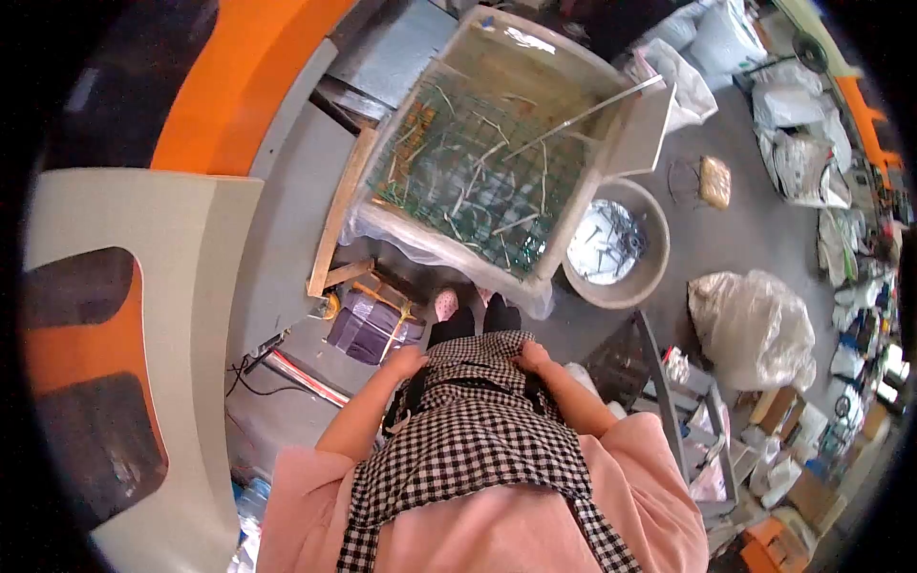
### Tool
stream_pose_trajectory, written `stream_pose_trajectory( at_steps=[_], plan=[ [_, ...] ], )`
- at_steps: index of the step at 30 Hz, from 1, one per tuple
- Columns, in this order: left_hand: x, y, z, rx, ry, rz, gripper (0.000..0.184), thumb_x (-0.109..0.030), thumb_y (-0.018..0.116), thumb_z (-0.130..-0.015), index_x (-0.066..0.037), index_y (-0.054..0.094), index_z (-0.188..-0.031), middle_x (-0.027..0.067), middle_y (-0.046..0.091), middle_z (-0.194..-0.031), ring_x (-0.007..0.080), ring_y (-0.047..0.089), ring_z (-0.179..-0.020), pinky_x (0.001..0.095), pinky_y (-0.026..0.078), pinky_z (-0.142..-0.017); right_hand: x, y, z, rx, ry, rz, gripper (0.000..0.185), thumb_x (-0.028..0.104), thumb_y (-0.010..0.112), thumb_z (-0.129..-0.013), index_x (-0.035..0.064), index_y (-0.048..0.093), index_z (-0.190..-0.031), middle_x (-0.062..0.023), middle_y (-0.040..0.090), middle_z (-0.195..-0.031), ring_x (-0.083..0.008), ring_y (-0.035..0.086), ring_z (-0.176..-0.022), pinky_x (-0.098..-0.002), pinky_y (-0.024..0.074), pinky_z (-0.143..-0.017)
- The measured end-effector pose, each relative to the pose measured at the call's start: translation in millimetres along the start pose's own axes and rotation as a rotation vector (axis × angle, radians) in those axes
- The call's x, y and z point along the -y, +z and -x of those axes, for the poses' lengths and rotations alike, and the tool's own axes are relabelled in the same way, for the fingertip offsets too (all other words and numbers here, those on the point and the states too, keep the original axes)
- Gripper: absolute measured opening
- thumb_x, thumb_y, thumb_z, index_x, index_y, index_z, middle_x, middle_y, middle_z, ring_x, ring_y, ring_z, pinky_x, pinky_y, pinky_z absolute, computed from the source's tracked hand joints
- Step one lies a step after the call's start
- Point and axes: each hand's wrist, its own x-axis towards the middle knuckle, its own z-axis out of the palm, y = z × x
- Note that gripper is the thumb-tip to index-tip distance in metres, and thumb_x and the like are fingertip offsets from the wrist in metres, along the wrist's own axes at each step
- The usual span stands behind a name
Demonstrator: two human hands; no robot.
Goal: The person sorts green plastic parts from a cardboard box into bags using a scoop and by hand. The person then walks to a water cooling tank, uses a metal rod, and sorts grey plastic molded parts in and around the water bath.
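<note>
Both hands are at the sides of a black-and-white checked apron point(478, 420) worn over a pink top. My left hand point(407, 362) is closed on the apron's left edge, its fingers partly hidden by the cloth. On the opposite edge, my right hand point(532, 356) is likewise closed on the fabric. Ahead of both hands stands a large pale tub point(401, 115) of water, with green netting point(458, 162) and several pale strips inside. A long thin rod point(583, 113) leans across the tub's right side.
To the tub's right is a round basin point(654, 244) holding dark metal-looking pieces. A purple wrapped bundle point(368, 327) lies by the wooden stand point(334, 215). An orange-and-cream machine point(205, 229) rises at left. A plastic bag point(750, 329) and a grey metal frame point(659, 372) are at right.
</note>
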Motion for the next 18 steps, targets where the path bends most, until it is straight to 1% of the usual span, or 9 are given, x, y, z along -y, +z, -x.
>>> stream_pose_trajectory(
  at_steps=[3, 5, 6, 7, 9, 10, 14, 17, 18],
  plan=[
    [8.9, 8.4, -5.2, 0.125, -0.011, -0.002, 0.045, -0.042, 0.054, -0.078, 0.001, 0.062, -0.087, 0.0231, 0.060, -0.087, 0.0376, 0.058, -0.083, 0.0441, 0.045, -0.074, -8.9, 28.1, 4.9, -0.049, -0.003, -0.050, 0.045, 0.035, 0.064, -0.073, 0.0016, 0.057, -0.102, -0.0210, 0.059, -0.099, -0.0358, 0.057, -0.092, -0.0411, 0.0461, -0.080],
    [40.6, 32.2, -25.2, 0.171, 0.039, -0.043, 0.048, -0.045, 0.055, -0.078, 0.000, 0.062, -0.093, 0.0226, 0.061, -0.090, 0.0371, 0.058, -0.083, 0.0435, 0.046, -0.074, -27.2, 42.6, 12.4, 0.121, -0.239, -0.036, 0.039, 0.030, 0.063, -0.073, 0.0021, 0.059, -0.100, -0.0204, 0.060, -0.097, -0.0371, 0.056, -0.089, -0.0415, 0.0454, -0.077],
    [56.6, 47.8, -38.5, 0.233, 0.016, 0.009, 0.045, -0.041, 0.057, -0.076, 0.000, 0.061, -0.094, 0.0221, 0.061, -0.091, 0.0368, 0.058, -0.085, 0.0432, 0.046, -0.075, -26.4, 41.5, 30.6, 0.062, -0.281, 0.088, 0.034, 0.022, 0.059, -0.074, 0.0017, 0.059, -0.101, -0.0181, 0.061, -0.095, -0.0338, 0.058, -0.085, -0.0399, 0.0445, -0.076],
    [72.3, 63.3, -51.4, 0.295, -0.011, 0.060, 0.042, -0.036, 0.060, -0.074, 0.000, 0.060, -0.095, 0.0215, 0.061, -0.092, 0.0365, 0.058, -0.086, 0.0430, 0.046, -0.075, -23.7, 27.5, 54.4, 0.041, -0.249, 0.059, 0.034, 0.022, 0.059, -0.074, 0.0017, 0.059, -0.101, -0.0181, 0.061, -0.095, -0.0338, 0.058, -0.085, -0.0399, 0.0445, -0.076],
    [73.6, 61.4, -52.4, 0.417, -0.044, 0.088, 0.040, -0.033, 0.060, -0.075, 0.000, 0.059, -0.096, 0.0216, 0.060, -0.093, 0.0367, 0.058, -0.087, 0.0429, 0.045, -0.075, -14.6, -7.5, 99.0, 0.368, -0.529, -0.259, 0.033, 0.019, 0.057, -0.077, 0.0015, 0.057, -0.105, -0.0177, 0.062, -0.093, -0.0289, 0.058, -0.085, -0.0378, 0.0437, -0.077],
    [70.7, 58.5, -50.7, 0.460, -0.040, 0.076, 0.038, -0.032, 0.059, -0.075, 0.000, 0.058, -0.097, 0.0217, 0.060, -0.093, 0.0368, 0.057, -0.087, 0.0428, 0.045, -0.075, -10.1, -6.9, 109.8, 0.401, -0.489, -0.218, 0.033, 0.015, 0.055, -0.078, 0.0004, 0.056, -0.108, -0.0181, 0.062, -0.095, -0.0259, 0.058, -0.085, -0.0350, 0.0437, -0.077],
    [55.1, 50.0, -48.1, 0.518, 0.004, -0.028, 0.035, -0.026, 0.058, -0.076, -0.001, 0.056, -0.099, 0.0220, 0.059, -0.094, 0.0372, 0.056, -0.089, 0.0425, 0.045, -0.075, -23.2, 43.1, 85.8, 0.345, -0.445, -0.276, 0.036, 0.014, 0.054, -0.074, -0.0008, 0.057, -0.107, -0.0162, 0.062, -0.102, -0.0266, 0.058, -0.087, -0.0356, 0.0443, -0.078],
    [36.6, 44.1, -44.5, 0.477, 0.067, -0.115, 0.032, -0.022, 0.057, -0.076, -0.001, 0.054, -0.101, 0.0222, 0.058, -0.095, 0.0375, 0.056, -0.090, 0.0422, 0.045, -0.075, -26.4, 72.0, 79.3, 0.125, -0.462, -0.402, 0.035, 0.013, 0.054, -0.069, 0.0019, 0.060, -0.102, -0.0183, 0.063, -0.091, -0.0280, 0.059, -0.084, -0.0363, 0.0450, -0.077],
    [28.9, 40.8, -41.5, 0.450, 0.094, -0.147, 0.032, -0.020, 0.057, -0.076, -0.002, 0.053, -0.102, 0.0222, 0.058, -0.095, 0.0376, 0.055, -0.090, 0.0422, 0.045, -0.075, -22.0, 64.7, 88.1, 0.148, -0.432, -0.385, 0.036, 0.012, 0.054, -0.069, 0.0013, 0.060, -0.102, -0.0193, 0.063, -0.091, -0.0293, 0.059, -0.084, -0.0375, 0.0450, -0.076]
  ],
)
